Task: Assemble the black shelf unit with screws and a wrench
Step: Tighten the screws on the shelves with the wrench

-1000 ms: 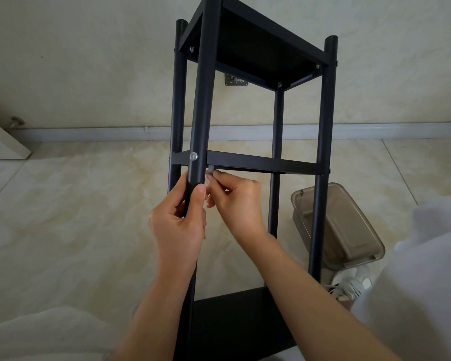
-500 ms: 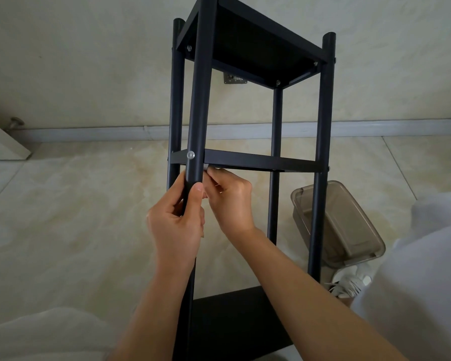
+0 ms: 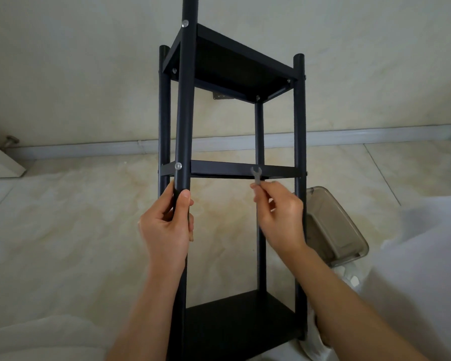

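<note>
The black shelf unit [image 3: 242, 168] stands upright on the tiled floor, with a top, a middle and a bottom shelf between black posts. My left hand [image 3: 167, 225] grips the near left post just below the middle shelf. A silver screw head [image 3: 178, 166] shows on that post at the middle shelf's level, and another screw head [image 3: 185, 23] at the top shelf. My right hand [image 3: 281, 214] pinches a small silver wrench [image 3: 256, 175], held upright in front of the middle shelf's front edge, its open jaw pointing up.
A smoky translucent plastic box [image 3: 333, 227] sits on the floor right of the shelf unit. White cloth [image 3: 427, 256] covers the lower right. The baseboard [image 3: 89, 148] and wall run behind. A white panel corner [image 3: 0, 162] lies at far left.
My right hand has drawn away from the near left post to the right, and the wrench now shows in its fingers. The view has tilted up slightly. My left hand keeps its grip.
</note>
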